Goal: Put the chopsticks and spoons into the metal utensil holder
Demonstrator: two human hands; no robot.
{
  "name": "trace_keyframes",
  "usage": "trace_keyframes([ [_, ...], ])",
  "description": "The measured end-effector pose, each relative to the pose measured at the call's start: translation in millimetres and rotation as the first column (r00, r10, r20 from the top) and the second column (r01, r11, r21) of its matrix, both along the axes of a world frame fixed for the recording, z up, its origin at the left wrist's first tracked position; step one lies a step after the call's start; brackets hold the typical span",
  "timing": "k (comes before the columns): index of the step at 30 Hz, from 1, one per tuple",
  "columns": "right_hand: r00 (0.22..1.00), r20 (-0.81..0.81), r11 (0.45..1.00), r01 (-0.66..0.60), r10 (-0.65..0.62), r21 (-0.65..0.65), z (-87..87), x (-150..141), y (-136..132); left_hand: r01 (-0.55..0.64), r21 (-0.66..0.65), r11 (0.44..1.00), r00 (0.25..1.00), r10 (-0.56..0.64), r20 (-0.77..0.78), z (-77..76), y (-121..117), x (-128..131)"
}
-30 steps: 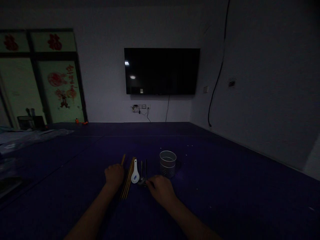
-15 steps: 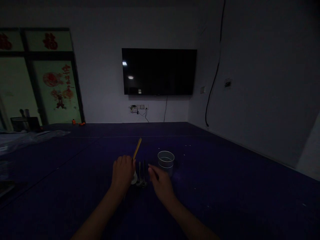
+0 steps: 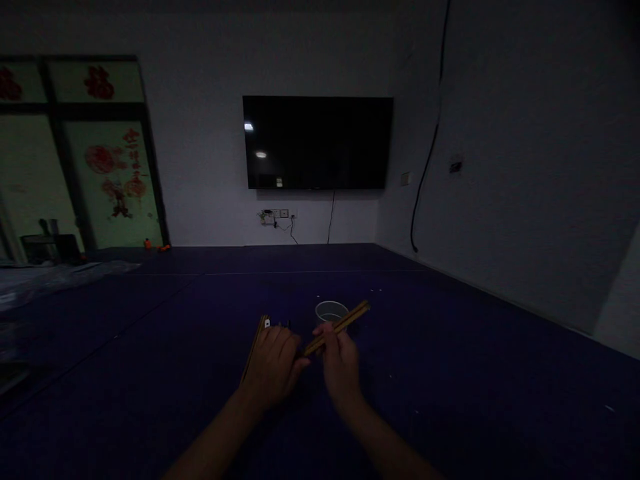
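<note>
Slim wooden chopsticks (image 3: 354, 316) slant up to the right, gripped in my right hand (image 3: 341, 363). Their lower end meets the curled fingers and thumb of my left hand (image 3: 274, 360), which seem closed on it. More wooden sticks (image 3: 254, 347) lie along the left side of my left hand. A small white piece (image 3: 267, 323) shows just beyond its knuckles. Next to that, a dark handle tip (image 3: 289, 324) sticks out; my left hand hides the rest. Behind my right hand stands a round grey metal tin (image 3: 331, 308), its lower part covered.
The hands work over a dark blue surface (image 3: 165, 360) with small white bits (image 3: 376, 290) scattered on it. Clear plastic wrapping (image 3: 85, 275) lies at far left beside a dark box (image 3: 53, 248). Small orange things (image 3: 148, 244) sit near the door. A television (image 3: 320, 143) hangs ahead.
My left hand has moved right and now covers the spoons seen before. The upright stick in it is gone from there; my right hand, empty-looking earlier, now grips chopsticks in front of the tin.
</note>
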State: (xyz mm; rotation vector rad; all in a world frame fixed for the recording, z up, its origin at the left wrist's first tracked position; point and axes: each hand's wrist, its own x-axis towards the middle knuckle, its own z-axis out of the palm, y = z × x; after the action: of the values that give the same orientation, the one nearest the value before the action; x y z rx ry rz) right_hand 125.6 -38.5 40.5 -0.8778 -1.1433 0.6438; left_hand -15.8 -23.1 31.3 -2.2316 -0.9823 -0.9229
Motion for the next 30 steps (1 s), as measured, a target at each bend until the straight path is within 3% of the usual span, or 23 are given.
trace_keyframes([
  [2, 0.978, -0.126, 0.984, 0.171, -0.164, 0.047, 10.1, 11.6, 0.8, -0.063, -0.032, 0.998, 0.996, 0.065, 0.056, 0.6, 9.8, -17.0],
  [4, 0.922, -0.207, 0.93, 0.352, -0.326, 0.105, 20.7, 28.7, 3.6, -0.243, -0.156, 0.957, 0.961, 0.26, 0.099, 1.9, 22.3, -34.3],
  [6, 0.859, -0.159, 0.85, 0.508, -0.487, 0.141, 28.2, 48.1, 8.9, -0.417, -0.281, 0.865, 0.883, 0.458, 0.099, 2.4, 35.1, -49.1],
  [8, 0.778, -0.01, 0.764, 0.618, -0.628, 0.184, 30.5, 65.5, 16.5, -0.522, -0.376, 0.765, 0.809, 0.585, 0.066, 1.2, 46.0, -59.8],
  [9, 0.747, 0.09, 0.747, 0.635, -0.659, 0.194, 29.8, 72.4, 20.9, -0.552, -0.424, 0.718, 0.779, 0.625, 0.044, -0.2, 50.1, -63.4],
  [12, 0.734, 0.299, 0.791, 0.585, -0.61, 0.179, 22.7, 83.7, 35.0, -0.586, -0.548, 0.597, 0.72, 0.693, -0.015, -6.0, 56.8, -68.0],
  [15, 0.753, 0.392, 0.843, 0.52, -0.528, 0.136, 13.3, 84.8, 48.2, -0.59, -0.602, 0.538, 0.705, 0.707, -0.06, -10.8, 57.8, -67.2],
  [22, 0.773, 0.481, 0.899, 0.429, -0.413, 0.083, 1.4, 82.6, 65.7, -0.587, -0.614, 0.528, 0.726, 0.679, -0.11, -16.7, 59.8, -66.4],
  [30, 0.673, 0.584, 0.873, 0.467, -0.454, 0.141, -5.5, 83.1, 74.8, -0.588, -0.629, 0.509, 0.731, 0.667, -0.144, -19.7, 61.4, -65.4],
])
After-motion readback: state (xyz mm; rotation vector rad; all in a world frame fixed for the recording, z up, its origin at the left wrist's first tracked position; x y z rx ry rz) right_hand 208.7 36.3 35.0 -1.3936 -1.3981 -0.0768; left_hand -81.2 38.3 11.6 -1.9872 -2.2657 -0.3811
